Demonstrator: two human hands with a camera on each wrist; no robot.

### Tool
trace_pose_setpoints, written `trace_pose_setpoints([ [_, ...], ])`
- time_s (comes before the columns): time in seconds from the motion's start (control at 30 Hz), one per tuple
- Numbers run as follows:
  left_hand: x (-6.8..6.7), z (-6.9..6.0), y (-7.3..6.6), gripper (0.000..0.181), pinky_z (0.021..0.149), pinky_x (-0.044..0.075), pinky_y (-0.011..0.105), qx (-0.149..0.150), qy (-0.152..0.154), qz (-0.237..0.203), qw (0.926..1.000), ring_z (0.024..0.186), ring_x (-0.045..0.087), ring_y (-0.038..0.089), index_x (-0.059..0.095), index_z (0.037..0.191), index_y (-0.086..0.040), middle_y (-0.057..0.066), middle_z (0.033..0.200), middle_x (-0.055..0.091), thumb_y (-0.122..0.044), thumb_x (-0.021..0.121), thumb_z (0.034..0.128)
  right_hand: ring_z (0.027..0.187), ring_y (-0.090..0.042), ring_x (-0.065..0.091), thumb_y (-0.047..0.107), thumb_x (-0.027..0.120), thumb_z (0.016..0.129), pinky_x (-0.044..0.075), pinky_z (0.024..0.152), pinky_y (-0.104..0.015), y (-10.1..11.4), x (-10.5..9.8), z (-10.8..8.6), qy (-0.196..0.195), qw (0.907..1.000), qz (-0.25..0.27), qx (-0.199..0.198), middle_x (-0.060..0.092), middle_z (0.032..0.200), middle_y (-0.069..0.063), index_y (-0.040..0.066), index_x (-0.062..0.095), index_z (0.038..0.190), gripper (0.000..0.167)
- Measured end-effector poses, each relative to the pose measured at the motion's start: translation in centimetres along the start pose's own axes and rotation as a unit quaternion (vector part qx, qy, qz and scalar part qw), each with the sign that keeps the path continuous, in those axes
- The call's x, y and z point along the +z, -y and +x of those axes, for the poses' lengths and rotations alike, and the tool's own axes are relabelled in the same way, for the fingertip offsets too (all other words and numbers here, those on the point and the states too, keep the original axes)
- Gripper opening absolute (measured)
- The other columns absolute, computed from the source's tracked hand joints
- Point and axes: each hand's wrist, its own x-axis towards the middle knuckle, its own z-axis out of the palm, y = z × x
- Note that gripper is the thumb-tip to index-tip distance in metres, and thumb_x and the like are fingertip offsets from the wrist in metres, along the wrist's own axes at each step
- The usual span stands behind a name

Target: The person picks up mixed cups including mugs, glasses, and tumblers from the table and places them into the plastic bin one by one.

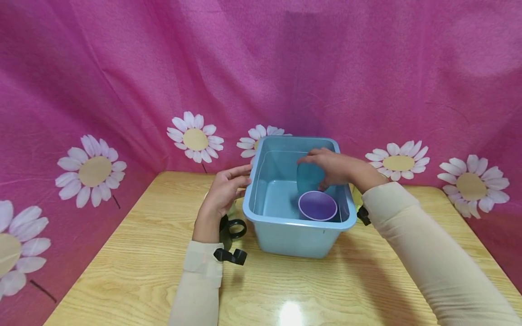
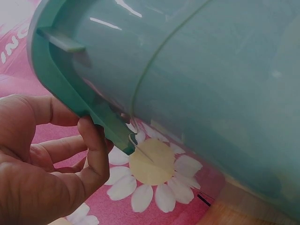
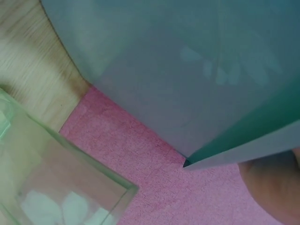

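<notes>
A light blue plastic tub (image 1: 293, 240) stands on the wooden table. At its left side, my left hand (image 1: 226, 190) pinches the rim; the left wrist view shows thumb and forefinger of that left hand (image 2: 61, 154) on the tub's rim (image 2: 101, 112). My right hand (image 1: 332, 167) reaches over the right rim into the tub and grips a teal, cup-like container (image 1: 307, 176), partly hidden by the fingers. Just in front of it, inside the tub, sits a purple bowl (image 1: 318, 206) with a pale rim. In the right wrist view the tub's wall (image 3: 154, 70) hides most of the right hand (image 3: 272, 185).
A dark mug with a round black handle (image 1: 238, 228) stands left of the tub, partly behind my left wrist. Right of the tub is a clear greenish container (image 3: 70, 173), mostly hidden in the head view. Pink flowered cloth (image 1: 228, 68) hangs behind the table (image 1: 155, 271).
</notes>
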Motion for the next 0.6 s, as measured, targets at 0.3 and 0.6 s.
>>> trace_pose_setpoints([
  [0.3, -0.06, 0.05, -0.11, 0.042, 0.089, 0.056, 0.04, 0.002, 0.004, 0.002, 1.0, 0.099, 0.066, 0.023, 0.065, 0.137, -0.006, 0.013, 0.132, 0.065, -0.007, 0.064, 0.0951, 0.138, -0.044, 0.041, 0.0, 0.089, 0.075, 0.047, 0.103, -0.06, -0.38, 0.76, 0.26, 0.004, 0.9998, -0.009, -0.014, 0.048, 0.149, -0.02, 0.016, 0.055, 0.148, 0.082],
  [0.6, -0.07, -0.05, -0.17, 0.042, 0.092, 0.056, 0.041, -0.006, 0.003, 0.001, 1.0, 0.108, 0.064, 0.027, 0.065, 0.137, -0.008, 0.011, 0.134, 0.064, -0.007, 0.064, 0.0954, 0.133, -0.042, 0.048, -0.001, 0.089, 0.074, 0.051, 0.1, -0.058, 0.01, 1.04, 0.38, 0.022, 0.9992, -0.027, -0.021, 0.053, 0.143, -0.02, 0.014, 0.057, 0.145, 0.08],
])
